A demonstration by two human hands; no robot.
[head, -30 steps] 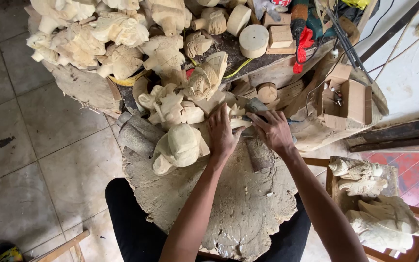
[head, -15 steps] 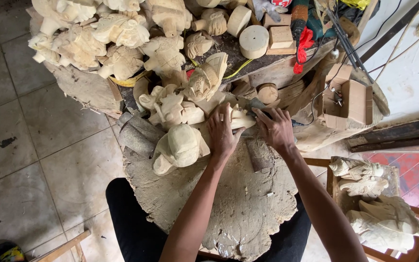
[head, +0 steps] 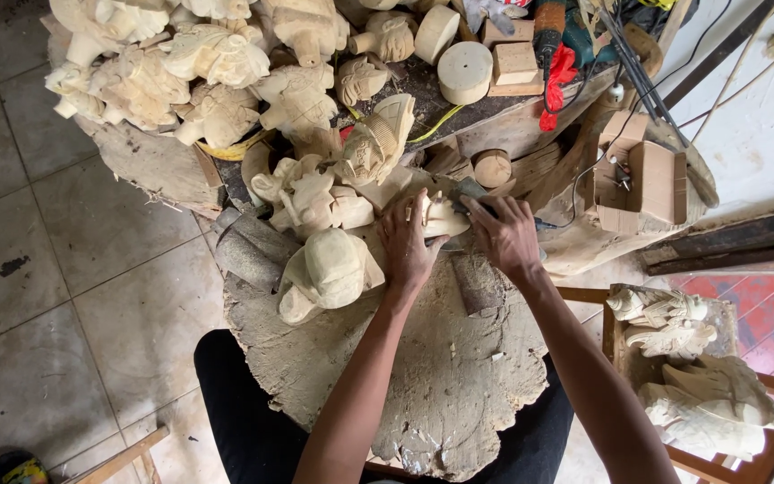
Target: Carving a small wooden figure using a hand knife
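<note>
Nearest the person, the rough round wooden slab point(head: 423, 385) that serves as counter lies across the lap, its near edge bare and chipped. At the slab's far edge the left hand point(head: 409, 246) lies fingers spread over the small pale wooden carving point(head: 445, 218), pressing it down, its grip flat rather than pinched. Half a second ago this hand sat the same way; it has hardly moved. The right hand point(head: 505, 235) is curled over a dark tool point(head: 469, 191), its grip closed round the handle, the tip against the carving's far side. Compared with a second ago, that hand has slid slightly toward the carving, and the carving now shows more between the two hands. Just left of the left hand lies a big rounded carved head point(head: 324, 273), unmoved, and a dark wooden cylinder point(head: 477, 285) lies under the right wrist. Farther off, at the far edge, a pile of pale carved figures point(head: 217, 63), a round wooden disc point(head: 465, 72) and a cardboard box point(head: 642, 184) stay as they were. To the right, more carvings point(head: 692, 376) rest on a chair.
</note>
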